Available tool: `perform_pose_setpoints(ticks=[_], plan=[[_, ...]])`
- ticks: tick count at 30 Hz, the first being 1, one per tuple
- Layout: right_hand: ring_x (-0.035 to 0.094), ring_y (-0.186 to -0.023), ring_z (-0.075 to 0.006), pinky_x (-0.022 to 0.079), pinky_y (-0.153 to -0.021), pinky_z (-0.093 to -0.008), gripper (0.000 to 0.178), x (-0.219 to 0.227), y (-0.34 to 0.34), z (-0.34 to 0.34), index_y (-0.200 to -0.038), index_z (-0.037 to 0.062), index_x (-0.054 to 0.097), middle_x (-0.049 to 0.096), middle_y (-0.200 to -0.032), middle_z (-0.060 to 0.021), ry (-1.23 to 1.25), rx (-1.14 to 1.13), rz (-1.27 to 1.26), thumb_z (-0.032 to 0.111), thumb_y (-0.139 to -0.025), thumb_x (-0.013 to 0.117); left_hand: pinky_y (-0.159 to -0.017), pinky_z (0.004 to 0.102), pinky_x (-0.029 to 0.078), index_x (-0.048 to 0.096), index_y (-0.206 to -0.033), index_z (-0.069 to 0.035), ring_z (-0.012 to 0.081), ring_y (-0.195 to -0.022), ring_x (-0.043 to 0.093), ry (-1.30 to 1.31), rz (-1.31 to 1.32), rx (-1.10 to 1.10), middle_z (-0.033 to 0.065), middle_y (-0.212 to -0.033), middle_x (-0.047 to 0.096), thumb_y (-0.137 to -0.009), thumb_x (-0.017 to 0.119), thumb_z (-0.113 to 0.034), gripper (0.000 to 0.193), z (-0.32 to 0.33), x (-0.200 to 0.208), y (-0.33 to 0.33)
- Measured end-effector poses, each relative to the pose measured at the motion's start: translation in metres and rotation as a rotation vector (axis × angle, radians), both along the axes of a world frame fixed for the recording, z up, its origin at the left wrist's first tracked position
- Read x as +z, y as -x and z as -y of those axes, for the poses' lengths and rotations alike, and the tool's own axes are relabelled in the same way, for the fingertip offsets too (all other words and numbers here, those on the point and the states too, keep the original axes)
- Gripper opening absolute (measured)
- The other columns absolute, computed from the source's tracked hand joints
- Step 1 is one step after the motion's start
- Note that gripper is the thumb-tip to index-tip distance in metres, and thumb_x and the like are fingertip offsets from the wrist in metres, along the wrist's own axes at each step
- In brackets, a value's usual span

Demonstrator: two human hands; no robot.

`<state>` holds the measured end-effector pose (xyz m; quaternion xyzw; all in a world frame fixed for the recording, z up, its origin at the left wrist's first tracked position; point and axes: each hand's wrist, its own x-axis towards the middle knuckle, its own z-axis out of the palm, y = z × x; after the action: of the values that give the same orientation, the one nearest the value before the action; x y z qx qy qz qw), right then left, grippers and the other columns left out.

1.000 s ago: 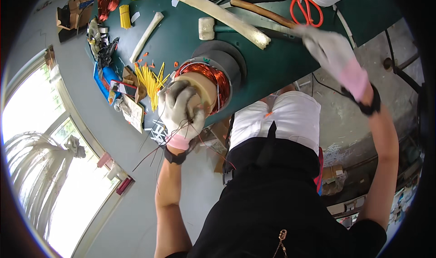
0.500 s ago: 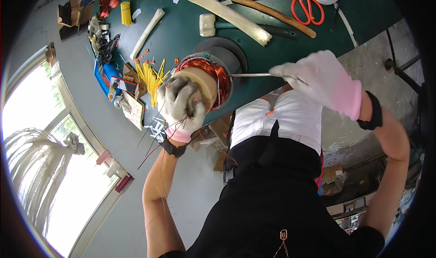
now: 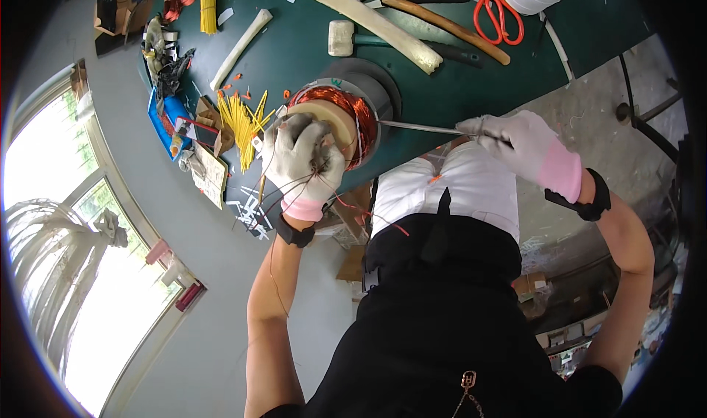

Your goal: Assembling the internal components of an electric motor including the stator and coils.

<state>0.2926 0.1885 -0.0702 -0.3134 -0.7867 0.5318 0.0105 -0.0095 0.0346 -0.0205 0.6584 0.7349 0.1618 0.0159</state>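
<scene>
The gloved fingers of the left hand (image 3: 303,156) are sitting curled and nearly closed, holding a bunch of thin dark wires (image 3: 317,169) while resting against a round cream-coloured disc (image 3: 340,127). The gloved fingers of the right hand (image 3: 519,142) are closing firmly around one end of a slender grey metal rod (image 3: 420,127).

Taking the disc as the clock's centre, the rod is pointing in from 3 o'clock, its far tip meeting the edge of a ring-shaped, reddish copper-wire coil (image 3: 359,112); how deep it is going cannot be told. The coil is encircling the disc at the front of a dark grey flanged cylinder (image 3: 368,86), which is lying at the near edge of a dark green table (image 3: 442,94).

Farther out, loose thin yellow sticks (image 3: 234,120) are lying at 9 o'clock. A mallet with a pale blocky head (image 3: 341,39) is lying at 12, a brown wooden stick (image 3: 449,31) between 1 and 2, and red-handled scissors (image 3: 501,22) are resting near 2.
</scene>
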Motion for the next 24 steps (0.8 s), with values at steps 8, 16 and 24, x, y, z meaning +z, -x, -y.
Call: perform_pose_setpoints(ticks=[8,16,24], plan=[[0.069,-0.059,-0.0302,0.053,-0.053,-0.0399,0.026,0.088,0.059,0.006,-0.112,0.0147,0.07,0.063,-0.059,-0.0106,-0.534,0.359,0.056,0.018,-0.086,0.065,-0.082,0.0468,0.047,0.071,-0.089,-0.015,0.0357,-0.098,0.059,-0.033,0.006,0.009,0.0078,-0.102,0.065,-0.064,0.068,-0.013,0.025,0.0,-0.007,0.008],[0.071,-0.075,-0.0292,0.056,-0.067,-0.0393,0.019,0.041,0.024,-0.037,-0.106,0.0157,0.073,0.071,-0.079,-0.0078,-0.266,0.141,0.136,0.017,-0.092,0.061,-0.085,0.0472,0.05,0.071,-0.093,-0.014,0.0373,-0.1,0.063,-0.04,-0.023,-0.154,0.0096,-0.103,0.066,-0.065,0.067,-0.011,0.028,0.001,-0.003,0.015],[0.07,-0.074,-0.0283,0.056,-0.069,-0.0379,0.019,0.025,0.038,-0.056,-0.105,0.0112,0.077,0.073,-0.083,-0.0097,-0.276,0.206,-0.019,0.013,-0.09,0.064,-0.089,0.0499,0.048,0.069,-0.096,-0.007,0.0398,-0.1,0.064,-0.01,-0.01,-0.203,0.0154,-0.105,0.067,-0.069,0.064,-0.012,0.028,-0.001,0.0,0.015]])
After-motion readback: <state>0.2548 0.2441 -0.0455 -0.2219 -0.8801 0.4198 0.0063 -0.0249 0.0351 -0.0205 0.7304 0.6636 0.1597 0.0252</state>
